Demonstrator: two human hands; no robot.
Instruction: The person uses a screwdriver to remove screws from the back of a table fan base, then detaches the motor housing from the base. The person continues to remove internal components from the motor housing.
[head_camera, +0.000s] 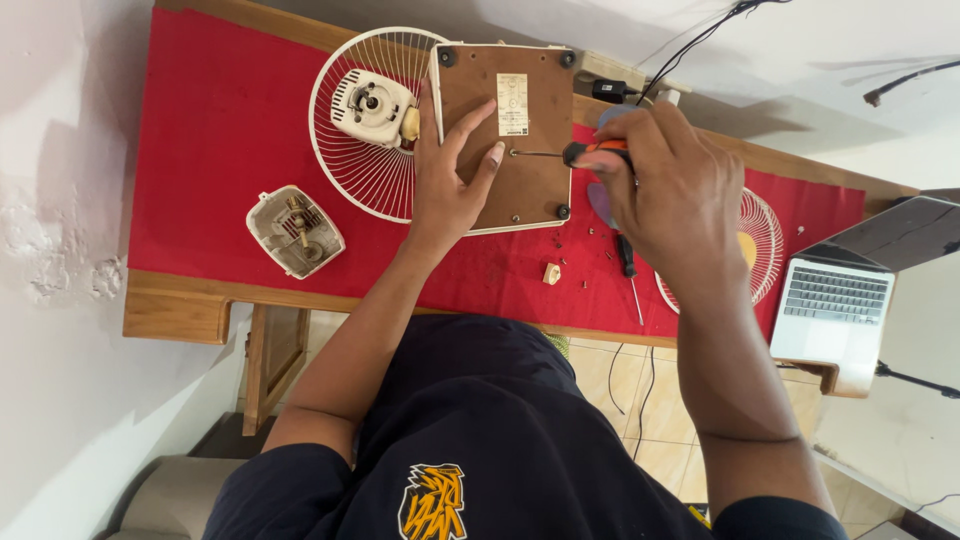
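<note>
1. fan base (505, 135), brown underside up, lies on the red cloth of the table (230, 110), its left edge against the white wire fan guard (365, 180) that carries the motor (372, 105).
2. my left hand (447, 175) lies flat on the brown plate, fingers spread and open, gripping nothing, just pressing down; the wrist comes up from the near edge of the table.
3. my right hand (665, 185) is closed around the orange-and-black handle of the screwdriver (565, 153). the shaft runs nearly level to the left, with its tip at a point on the plate just beside my left fingertips (497, 152).
4. risk: i think the tip could jump out of the screw head if i push at this low angle, and then it would go straight toward my left fingers, which sit right in its line.
5. risk: the base rests partly on the guard, so it may rock under pressure and round the screw.
6. risk: small loose screws (560, 240) and a cream plastic piece (551, 273) lie near the table edge. a sweep of my forearm could send them to the floor.
7. a second screwdriver (628, 265) lies beneath my right wrist, and a laptop (835, 300) sits at the far right, well apart.
</note>
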